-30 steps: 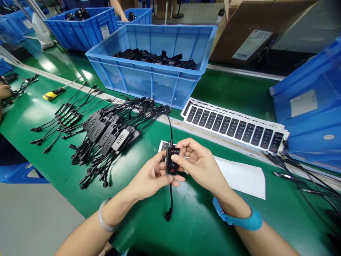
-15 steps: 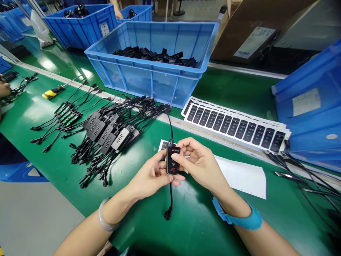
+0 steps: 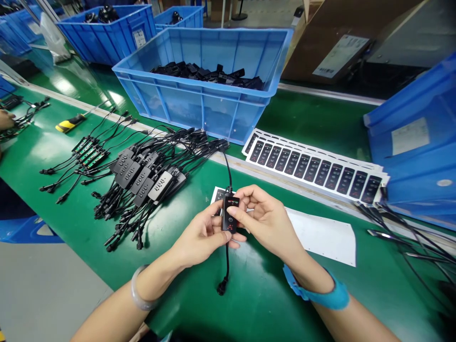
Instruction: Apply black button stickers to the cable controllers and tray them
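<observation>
Barely any shift since earlier, left hand (image 3: 201, 236) and right hand (image 3: 269, 221) in a narrow grip on the black control box (image 3: 230, 214)

We're at the bench (image 3: 249, 304), folks, and the cabled remote (image 3: 230, 218) sits between our left hand (image 3: 203, 237) and right hand (image 3: 267, 223), just above a paper sheet (image 3: 320, 235) lying on the bench, with a strip of labels (image 3: 313, 171) right behind it. To our left lies a bundle of wired controllers (image 3: 149, 175), a screwdriver (image 3: 70, 123) farther along. Behind the bundle and labels stands a crate (image 3: 199, 107) with plastic parts (image 3: 208, 76) inside — a tilted crate (image 3: 409, 142) to our right, a cardboard box (image 3: 342, 47) beyond the labels, and two more crates (image 3: 107, 35) at the back left!
</observation>
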The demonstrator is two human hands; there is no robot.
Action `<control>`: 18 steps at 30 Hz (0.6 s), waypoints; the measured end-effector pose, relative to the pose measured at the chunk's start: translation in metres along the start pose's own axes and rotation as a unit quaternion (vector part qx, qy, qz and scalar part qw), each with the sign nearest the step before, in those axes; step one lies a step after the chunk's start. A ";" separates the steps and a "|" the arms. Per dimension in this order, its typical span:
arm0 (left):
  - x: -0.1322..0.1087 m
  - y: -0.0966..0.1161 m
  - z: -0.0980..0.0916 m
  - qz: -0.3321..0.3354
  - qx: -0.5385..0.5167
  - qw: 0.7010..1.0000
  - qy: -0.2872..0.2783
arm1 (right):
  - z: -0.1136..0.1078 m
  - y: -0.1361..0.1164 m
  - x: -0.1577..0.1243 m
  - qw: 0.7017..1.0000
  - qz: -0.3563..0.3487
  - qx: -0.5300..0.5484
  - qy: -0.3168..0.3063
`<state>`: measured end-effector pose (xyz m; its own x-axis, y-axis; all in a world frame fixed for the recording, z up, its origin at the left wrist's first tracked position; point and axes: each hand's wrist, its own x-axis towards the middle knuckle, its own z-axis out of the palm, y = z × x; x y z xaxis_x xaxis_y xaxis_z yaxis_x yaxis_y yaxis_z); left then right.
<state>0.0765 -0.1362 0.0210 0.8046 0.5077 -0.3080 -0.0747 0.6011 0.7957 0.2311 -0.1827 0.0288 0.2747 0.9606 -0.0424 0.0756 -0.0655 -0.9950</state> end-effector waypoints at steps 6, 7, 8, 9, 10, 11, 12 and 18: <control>0.000 0.000 0.001 0.001 0.036 0.999 0.019 | 0.001 0.004 0.000 1.000 0.003 0.001 0.003; 0.000 0.000 0.002 0.000 0.039 0.999 0.021 | 0.001 0.004 0.000 1.000 0.004 0.002 0.004; 0.000 0.001 0.003 0.000 0.041 0.999 0.023 | 0.001 0.005 0.000 1.000 0.005 0.001 0.006; 0.000 0.001 0.003 0.000 0.041 0.999 0.024 | 0.001 0.006 0.000 1.000 0.005 -0.001 0.009; 0.000 0.002 0.004 0.001 0.042 0.999 0.025 | 0.001 0.006 -0.001 1.000 0.006 -0.005 0.011; 0.000 0.002 0.004 0.002 0.042 0.999 0.025 | 0.002 0.006 -0.001 1.000 0.006 -0.009 0.014; 0.000 0.003 0.005 0.004 0.043 0.999 0.026 | 0.002 0.007 -0.001 1.000 0.007 -0.014 0.018; 0.001 -0.001 0.006 0.011 0.044 0.998 0.031 | 0.005 0.008 -0.001 0.999 0.024 -0.014 0.044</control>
<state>0.0805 -0.1400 0.0233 0.7645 0.5601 -0.3191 -0.0382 0.5335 0.8450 0.2266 -0.1827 0.0208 0.3625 0.9284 -0.0813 0.0872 -0.1206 -0.9889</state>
